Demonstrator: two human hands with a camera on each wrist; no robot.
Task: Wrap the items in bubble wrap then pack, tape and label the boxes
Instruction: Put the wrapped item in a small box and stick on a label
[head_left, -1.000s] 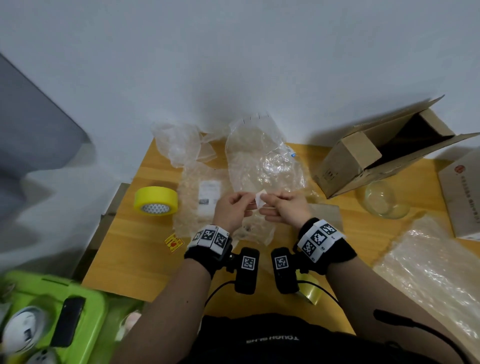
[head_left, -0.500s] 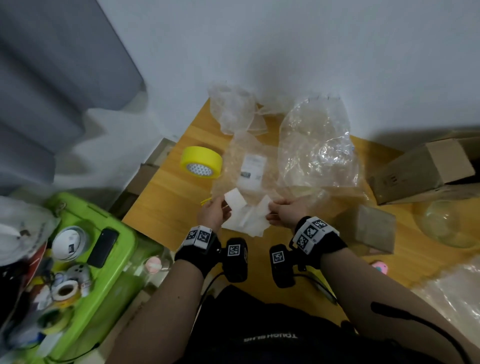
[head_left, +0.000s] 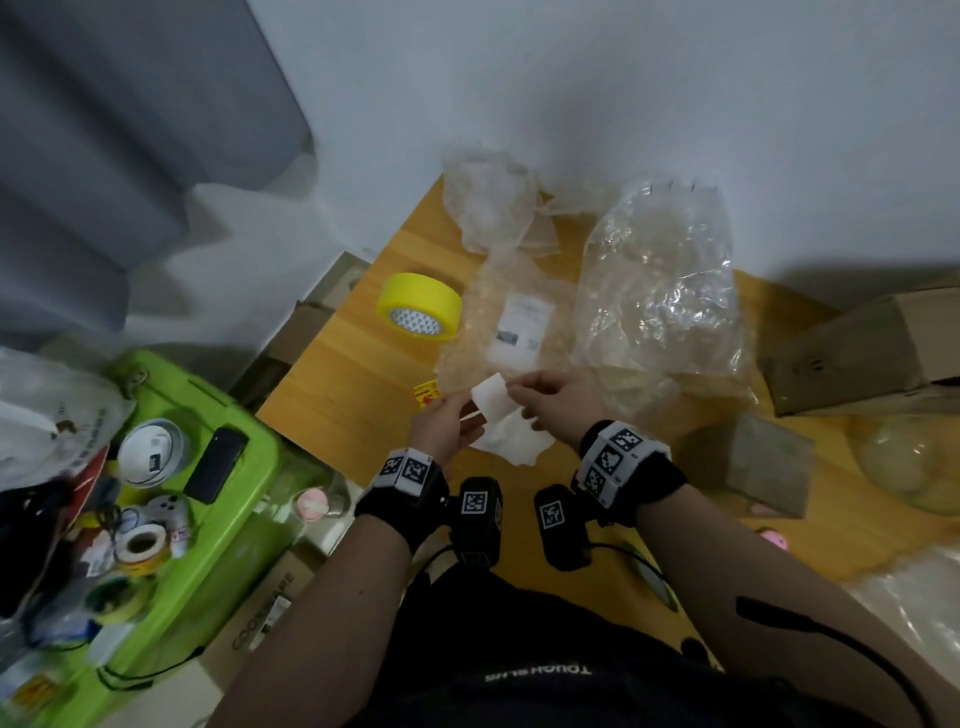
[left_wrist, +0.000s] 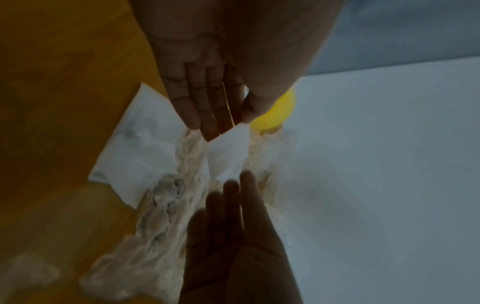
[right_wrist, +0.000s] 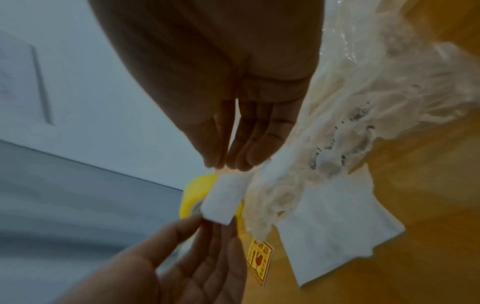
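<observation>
**White label held between both your hands**

Paper-white, the small label (head_left: 491, 396) hangs between your two hands above the wooden table (head_left: 332, 384). Your right hand (head_left: 558, 397) pinches its far edge between thumb and fingertips; your left hand (head_left: 448, 427) pinches the near edge, fingers nearly straight. A larger white sheet (head_left: 511, 446) lies on the table just beneath the label. Behind the label sits the yellow tape roll (head_left: 420, 305), with bubble wrap (head_left: 511, 322) beside it.

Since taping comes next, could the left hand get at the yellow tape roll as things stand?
Probably not at once: the left hand is pinching the white label. Otherwise bare table separates it from the yellow tape roll.
</observation>
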